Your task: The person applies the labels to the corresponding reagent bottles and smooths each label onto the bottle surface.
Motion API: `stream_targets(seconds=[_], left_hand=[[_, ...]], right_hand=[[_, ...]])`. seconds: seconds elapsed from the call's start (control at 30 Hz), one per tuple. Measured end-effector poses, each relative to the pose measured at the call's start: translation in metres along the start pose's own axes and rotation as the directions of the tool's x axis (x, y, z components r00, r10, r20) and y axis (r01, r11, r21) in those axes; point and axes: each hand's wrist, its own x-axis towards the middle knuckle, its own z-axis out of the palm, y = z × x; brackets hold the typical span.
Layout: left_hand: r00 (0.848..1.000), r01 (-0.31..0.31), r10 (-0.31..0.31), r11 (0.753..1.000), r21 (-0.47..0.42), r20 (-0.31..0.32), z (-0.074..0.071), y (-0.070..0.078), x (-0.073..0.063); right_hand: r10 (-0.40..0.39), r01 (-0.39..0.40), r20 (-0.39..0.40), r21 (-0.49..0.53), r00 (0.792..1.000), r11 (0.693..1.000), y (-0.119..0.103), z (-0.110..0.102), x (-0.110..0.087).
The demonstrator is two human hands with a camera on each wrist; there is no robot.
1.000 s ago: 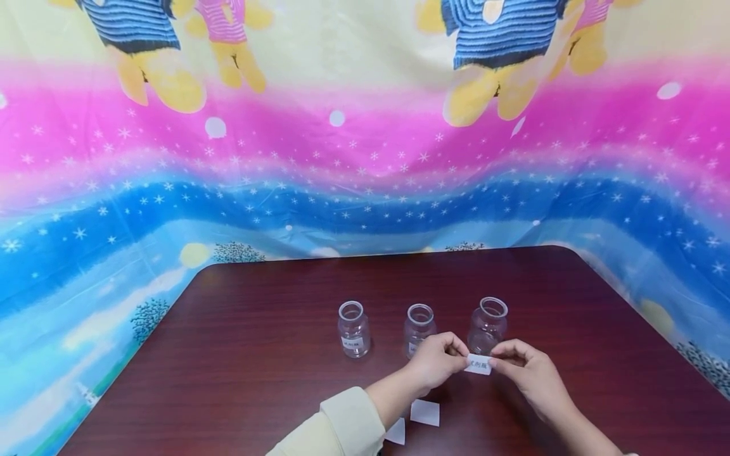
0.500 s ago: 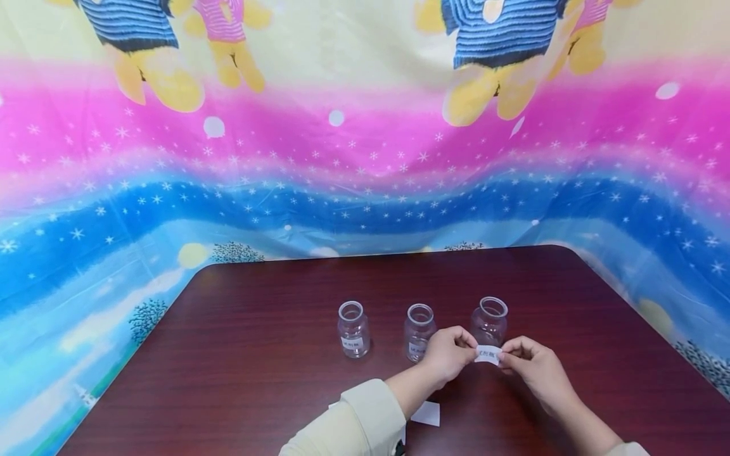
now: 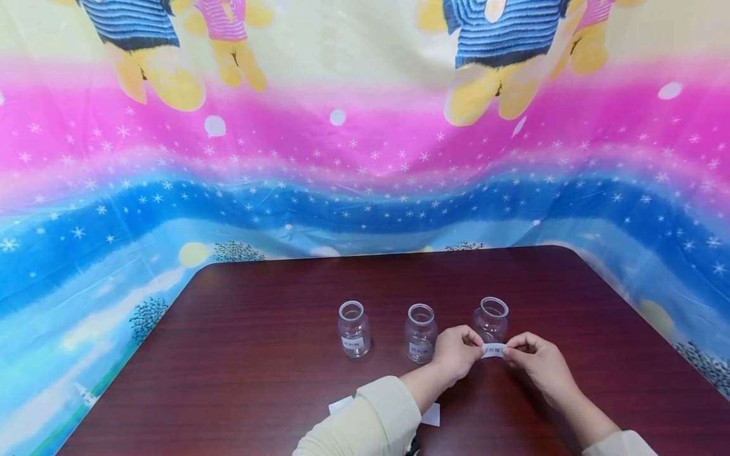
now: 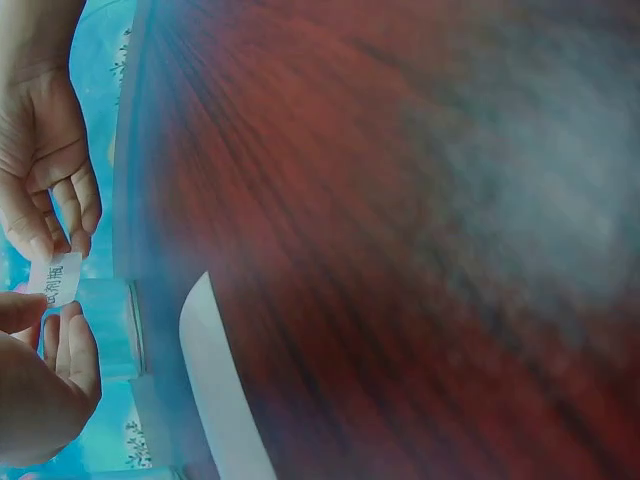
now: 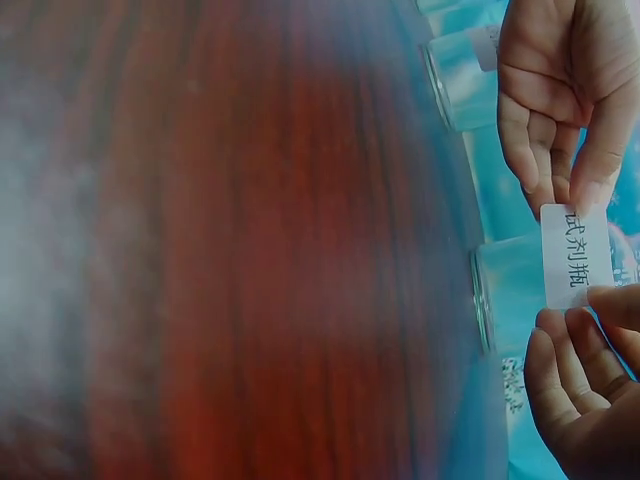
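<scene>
Between both hands is a small white label (image 3: pixel 493 350) with printed characters. My left hand (image 3: pixel 456 352) pinches its left end between thumb and fingers. Its right end is pinched by my right hand (image 3: pixel 538 364). The label stands in front of the lower part of the rightmost clear glass jar (image 3: pixel 491 320); whether it touches the glass I cannot tell. In the right wrist view the label (image 5: pixel 577 258) lies across the jar (image 5: pixel 510 290), its characters facing the camera. Beside my left hand stands the middle glass jar (image 3: pixel 420 326), with a label low on its front.
A third labelled glass jar (image 3: pixel 353 329) stands upright to the left. White paper pieces (image 3: pixel 431 415) lie near the front, partly hidden under my left sleeve (image 3: pixel 371 418). A patterned cloth (image 3: pixel 365 158) hangs behind the dark red table (image 3: pixel 228 354).
Both hands have carried the label up and to the right, from in front of the rightmost jar to close against its lower part. The middle jar's label has come into fuller view.
</scene>
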Motion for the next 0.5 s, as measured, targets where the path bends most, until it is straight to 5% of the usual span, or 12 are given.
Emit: stream_targets(seconds=[0.5], left_hand=[[0.995,-0.028,0.034,0.998,0.061,-0.096,0.0083,-0.0016,0.0014]], right_hand=[[0.023,-0.023,-0.027,-0.002,0.999,1.0,0.0008,-0.0019,0.0057]])
